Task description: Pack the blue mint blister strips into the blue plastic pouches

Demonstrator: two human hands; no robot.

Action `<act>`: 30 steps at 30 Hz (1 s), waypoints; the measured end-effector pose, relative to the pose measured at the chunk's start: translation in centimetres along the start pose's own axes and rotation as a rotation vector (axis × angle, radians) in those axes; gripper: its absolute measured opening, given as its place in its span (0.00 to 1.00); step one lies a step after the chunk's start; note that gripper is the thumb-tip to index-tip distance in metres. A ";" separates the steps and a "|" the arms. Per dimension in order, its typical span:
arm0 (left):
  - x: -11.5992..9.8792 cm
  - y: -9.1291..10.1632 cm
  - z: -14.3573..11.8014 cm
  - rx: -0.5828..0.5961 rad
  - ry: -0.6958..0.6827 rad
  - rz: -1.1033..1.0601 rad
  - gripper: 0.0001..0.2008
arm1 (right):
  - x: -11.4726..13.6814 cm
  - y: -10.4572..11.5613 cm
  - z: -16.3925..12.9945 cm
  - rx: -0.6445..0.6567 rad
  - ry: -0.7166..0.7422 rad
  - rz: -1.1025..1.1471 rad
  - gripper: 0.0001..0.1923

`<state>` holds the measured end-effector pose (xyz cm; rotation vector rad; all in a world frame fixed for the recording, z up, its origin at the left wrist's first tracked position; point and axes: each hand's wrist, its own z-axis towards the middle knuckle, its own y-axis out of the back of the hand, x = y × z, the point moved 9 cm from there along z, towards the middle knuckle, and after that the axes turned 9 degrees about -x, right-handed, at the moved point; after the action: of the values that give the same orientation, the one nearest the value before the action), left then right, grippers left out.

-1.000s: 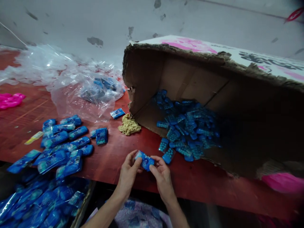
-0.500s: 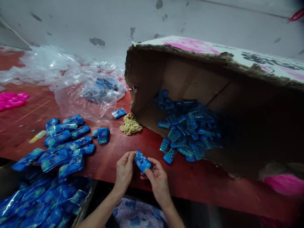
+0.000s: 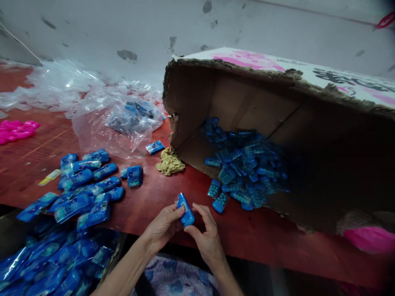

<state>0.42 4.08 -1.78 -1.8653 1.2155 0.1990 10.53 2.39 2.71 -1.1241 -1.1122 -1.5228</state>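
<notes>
A small blue plastic container (image 3: 187, 213) with a printed wrap is tilted in front of me, above the table's front edge. My left hand (image 3: 165, 224) is closed on its left side, thumb across the printed face. My right hand (image 3: 206, 232) curves around the lower right end with thumb and index finger apart; the thumb tip meets the bottom end. Its other fingers are partly hidden. To the left lies a pile of blue wrapped containers (image 3: 77, 179). Containers with small teal balls (image 3: 226, 174) spill from a cardboard box on the right.
The large torn cardboard box (image 3: 191, 88) lies on its side on the red table (image 3: 148, 207). A crumpled yellow cloth (image 3: 169, 163), a flat blue packet (image 3: 154, 147) and clear plastic bags (image 3: 95, 135) lie behind. Below left, a bin holds many wrapped blue containers (image 3: 58, 263).
The blue container has turned more upright and onto its edge. My left hand has shifted from its top corner to its left side, while my right fingers have spread away from its face.
</notes>
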 end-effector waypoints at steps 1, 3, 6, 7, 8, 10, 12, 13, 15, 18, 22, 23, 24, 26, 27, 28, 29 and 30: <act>0.0 -0.1 -0.1 0.018 0.005 -0.012 0.06 | -0.3 -0.2 0.0 0.018 -0.036 0.044 0.26; 0.2 -0.1 -0.1 0.046 0.018 -0.040 0.08 | -1.2 -0.6 0.0 0.053 -0.130 0.177 0.25; 1.1 0.0 -0.2 0.075 0.064 -0.073 0.10 | -2.3 -1.3 -0.3 0.112 -0.263 0.384 0.28; 1.4 0.0 -0.2 0.080 0.075 -0.083 0.09 | -2.4 -1.4 -0.3 0.126 -0.276 0.417 0.29; 1.7 0.0 -0.2 0.082 0.081 -0.094 0.09 | -2.3 -1.4 -0.3 0.139 -0.270 0.423 0.29; 2.1 -0.1 -0.3 0.084 0.082 -0.114 0.07 | -1.9 -1.1 0.0 0.148 -0.225 0.384 0.26; 2.3 -0.5 -0.4 0.071 0.073 -0.127 0.06 | -1.4 -0.9 0.2 0.158 -0.177 0.312 0.23; 2.3 -0.7 -0.5 0.061 0.071 -0.128 0.06 | -1.2 -0.8 0.2 0.161 -0.159 0.268 0.23; 2.4 -1.0 -0.7 0.030 0.070 -0.126 0.06 | -0.8 -0.6 0.2 0.156 -0.119 0.178 0.23; 2.5 -1.5 -0.8 -0.019 0.065 -0.116 0.08 | -0.5 -0.1 0.1 0.099 -0.055 0.068 0.24; 2.0 -1.5 -0.7 -0.062 -0.008 0.008 0.09 | -1.0 0.6 0.2 0.034 -0.069 0.064 0.22; 1.9 -1.3 -0.7 -0.074 -0.030 0.069 0.10 | -1.3 0.7 0.2 0.027 -0.087 0.071 0.21; 1.6 -1.1 -0.6 -0.090 -0.053 0.139 0.12 | -1.6 0.9 0.3 0.017 -0.109 0.078 0.20; 0.8 -0.4 -0.5 -0.140 -0.121 0.277 0.15 | -2.2 1.2 0.4 -0.005 -0.169 0.115 0.18; 0.1 0.0 -0.4 -0.181 -0.183 0.325 0.16 | -2.6 1.2 0.4 -0.004 -0.212 0.158 0.18; -0.8 0.5 -0.3 -0.224 -0.256 0.357 0.16 | -3.0 1.0 0.3 0.007 -0.263 0.219 0.17; -1.7 1.0 -0.3 -0.264 -0.329 0.373 0.16 | -3.4 0.6 0.2 0.027 -0.319 0.291 0.17; -2.5 1.4 -0.3 -0.296 -0.395 0.385 0.16 | -3.7 0.2 0.0 0.046 -0.373 0.365 0.17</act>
<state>-2.06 5.32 -1.08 -1.7040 1.2989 0.9574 11.36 2.93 -0.87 -1.5264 -1.1022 -1.0255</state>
